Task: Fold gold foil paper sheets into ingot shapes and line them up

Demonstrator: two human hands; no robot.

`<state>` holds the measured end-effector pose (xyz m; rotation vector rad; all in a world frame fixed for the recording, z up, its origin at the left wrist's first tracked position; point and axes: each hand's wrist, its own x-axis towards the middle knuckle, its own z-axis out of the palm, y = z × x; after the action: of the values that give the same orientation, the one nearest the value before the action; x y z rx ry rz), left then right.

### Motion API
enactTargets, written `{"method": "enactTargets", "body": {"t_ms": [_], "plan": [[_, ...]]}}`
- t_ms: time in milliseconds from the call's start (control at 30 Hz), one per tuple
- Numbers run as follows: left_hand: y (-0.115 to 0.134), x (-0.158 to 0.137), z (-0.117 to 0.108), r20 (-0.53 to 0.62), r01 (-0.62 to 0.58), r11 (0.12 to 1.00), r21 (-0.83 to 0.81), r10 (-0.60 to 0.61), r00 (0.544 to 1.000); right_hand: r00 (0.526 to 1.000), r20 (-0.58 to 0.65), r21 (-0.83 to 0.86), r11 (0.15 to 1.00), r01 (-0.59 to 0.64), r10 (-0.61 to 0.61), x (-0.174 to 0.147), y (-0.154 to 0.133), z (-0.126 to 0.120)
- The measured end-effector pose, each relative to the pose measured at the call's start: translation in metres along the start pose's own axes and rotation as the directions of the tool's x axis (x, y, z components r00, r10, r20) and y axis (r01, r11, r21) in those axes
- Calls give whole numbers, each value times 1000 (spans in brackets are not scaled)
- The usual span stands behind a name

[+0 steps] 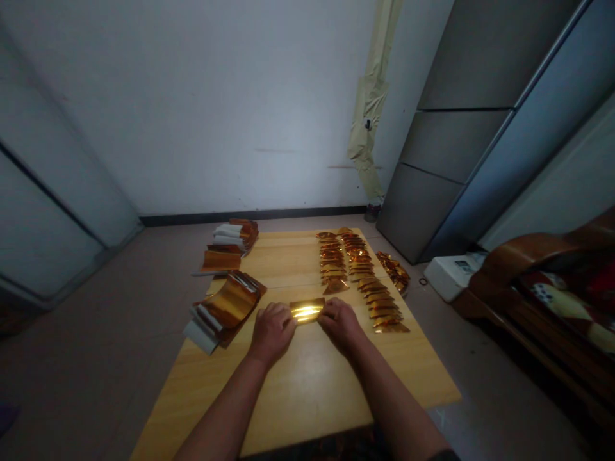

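Tan tape (376, 96) runs up the pale wall (216, 115) left of the grey refrigerator (435, 144), with a white box (444, 282) and brown wooden furniture (497, 272) to the refrigerator's right.

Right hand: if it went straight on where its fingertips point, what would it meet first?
The shiny gold rectangular foil-like sheet, which the right hand is touching; beyond it, probably the left hand at its other end, though depth is unclear.

The wooden desk (307, 403) before me supports gold sheet stacks (234, 299) at my left, overhanging its edge, and rows of folded gold pieces (356, 254) at my right.
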<state>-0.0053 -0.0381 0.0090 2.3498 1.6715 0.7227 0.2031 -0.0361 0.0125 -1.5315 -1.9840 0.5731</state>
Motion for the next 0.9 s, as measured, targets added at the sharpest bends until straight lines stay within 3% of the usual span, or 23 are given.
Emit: {"method": "enactTargets", "body": {"t_ms": [233,500,667,900], "plan": [[-1,1,1,16,-16,1000,17,16,1000,1000,-11,-17,1000,-26,26,4,-7,-3],[-1,5,2,59,25,998,50,-28,998,988,-112,-108,987,-120,107,11,-2,13],[3,9,5,62,103,990,95,-109,992,982,-141,-121,983,-141,123,13,-2,19],[7,17,4,99,175,973,147,-190,977,965,-110,-139,958,-251,237,19,-10,19]]}}
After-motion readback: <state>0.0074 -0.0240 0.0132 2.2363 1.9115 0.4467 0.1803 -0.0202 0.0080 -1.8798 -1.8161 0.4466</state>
